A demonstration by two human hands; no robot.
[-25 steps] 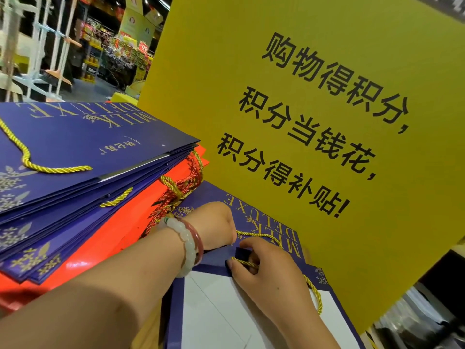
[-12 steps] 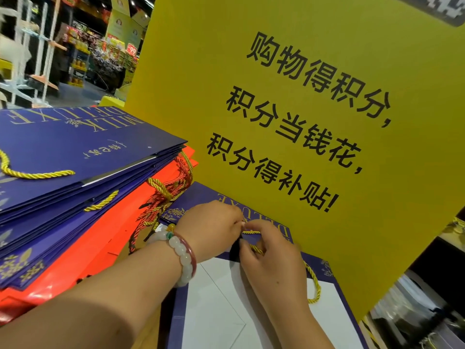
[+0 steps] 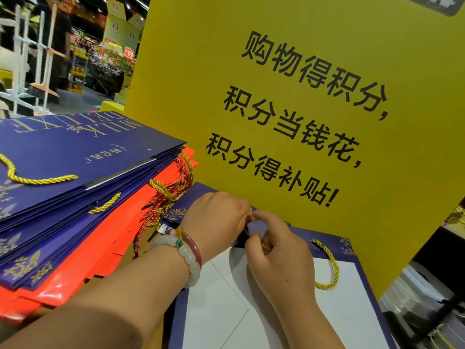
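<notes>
Pinching the cord at the far edge of the bag were the left hand and right hand, touching each other. A stack lay left.

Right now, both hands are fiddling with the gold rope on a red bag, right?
No, it's a purple bag, not a red one. The head view shows the left hand and right hand fiddling with its gold rope.

The foreground is brightly lit. Glare is thrown off the glossy orange bags at lower left, and a soft shadow is cast on the white face of the purple bag. The upper-left background is rendered dim and blocky; straight edges are bowed near the borders.
</notes>
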